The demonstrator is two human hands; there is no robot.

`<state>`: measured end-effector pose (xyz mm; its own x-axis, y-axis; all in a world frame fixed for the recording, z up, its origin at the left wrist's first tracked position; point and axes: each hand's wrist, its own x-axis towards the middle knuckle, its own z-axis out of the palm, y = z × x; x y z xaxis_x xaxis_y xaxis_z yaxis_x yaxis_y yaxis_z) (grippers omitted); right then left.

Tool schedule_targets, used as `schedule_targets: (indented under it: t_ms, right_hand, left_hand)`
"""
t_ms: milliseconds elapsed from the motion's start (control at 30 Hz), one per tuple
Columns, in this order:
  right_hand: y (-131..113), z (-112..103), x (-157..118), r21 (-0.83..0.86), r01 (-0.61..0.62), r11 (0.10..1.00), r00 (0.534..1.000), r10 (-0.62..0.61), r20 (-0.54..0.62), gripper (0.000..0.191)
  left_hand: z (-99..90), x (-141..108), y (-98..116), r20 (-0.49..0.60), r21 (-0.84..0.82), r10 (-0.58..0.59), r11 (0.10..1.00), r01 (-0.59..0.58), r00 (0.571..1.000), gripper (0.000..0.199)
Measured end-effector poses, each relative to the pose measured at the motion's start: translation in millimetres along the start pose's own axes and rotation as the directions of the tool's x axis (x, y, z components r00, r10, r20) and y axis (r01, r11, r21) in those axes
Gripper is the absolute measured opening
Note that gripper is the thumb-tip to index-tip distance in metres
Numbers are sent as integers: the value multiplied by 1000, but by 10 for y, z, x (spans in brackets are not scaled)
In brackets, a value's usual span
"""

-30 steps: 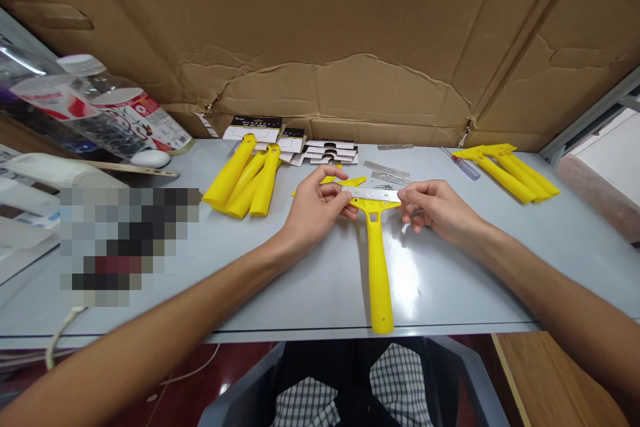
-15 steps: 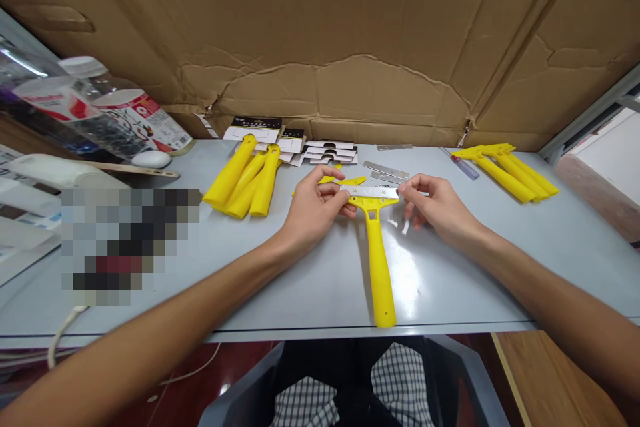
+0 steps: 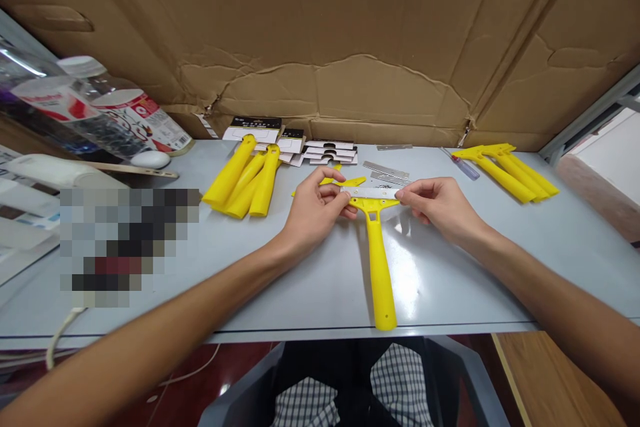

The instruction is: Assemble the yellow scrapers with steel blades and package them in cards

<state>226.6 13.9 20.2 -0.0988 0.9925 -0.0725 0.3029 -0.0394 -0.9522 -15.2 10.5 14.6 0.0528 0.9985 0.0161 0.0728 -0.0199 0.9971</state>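
Note:
A yellow scraper handle [image 3: 381,273] lies on the grey table [image 3: 310,293], its grip pointing toward me. Across its wide head sits a flat metal plate [image 3: 371,193] with small holes. My left hand [image 3: 320,203] pinches the left end of the plate and head between thumb and fingers. At the right end, my right hand [image 3: 435,203] has thumb and forefinger closed on the plate's edge. Loose metal blades [image 3: 385,169] lie just behind the head, next to another yellow piece [image 3: 353,181] partly hidden by my left hand.
Several yellow handles [image 3: 265,183] lie at the left before printed cards [image 3: 331,152]; more handles [image 3: 515,173] and a screwdriver [image 3: 467,168] are at the right. Plastic bottles [image 3: 120,113] and a blurred patch occupy the far left. A cardboard wall [image 3: 325,33] stands behind.
My right hand's fingers have closed in on the right end of the metal plate. The small white reflections beneath that hand have changed shape. My left hand has barely moved.

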Motion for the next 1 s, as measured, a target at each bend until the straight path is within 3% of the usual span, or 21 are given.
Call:
schedule_targets:
  t_ms: [167, 267, 433, 567, 667, 800, 933, 1000]
  right_hand:
    - [-35, 35, -45, -6, 92, 996, 993, -92, -72, 34]
    - [-18, 37, -43, 50, 84, 995, 995, -81, -65, 32]
    - [60, 9, 19, 267, -82, 960, 996, 67, 65, 26]
    - [55, 11, 43, 408, -244, 880, 962, 166, 218, 22]
    - [16, 28, 37, 445, -266, 855, 957, 180, 227, 33]
    - [7, 60, 40, 445, -204, 872, 977, 155, 144, 38]
    - [55, 83, 66, 413, -149, 898, 988, 123, 89, 30]
    - [78, 90, 76, 400, -142, 906, 989, 113, 96, 24]
  left_hand:
    - [3, -16, 2, -2, -13, 13, 1000, -13, 1000, 25]
    - [1, -16, -10, -10, -17, 33, 999, -34, 999, 26]
    - [11, -6, -51, -18, -33, 81, 996, -81, 997, 27]
    - [22, -7, -72, -12, -51, 82, 995, -83, 997, 28]
    - [22, -11, -70, -6, -58, 67, 996, -67, 998, 30]
    - [12, 21, -81, 21, -97, -23, 995, 24, 1000, 32]
    - [4, 81, -118, 95, -194, -198, 958, 213, 976, 34]
    - [3, 91, -122, 107, -196, -223, 951, 240, 969, 35]
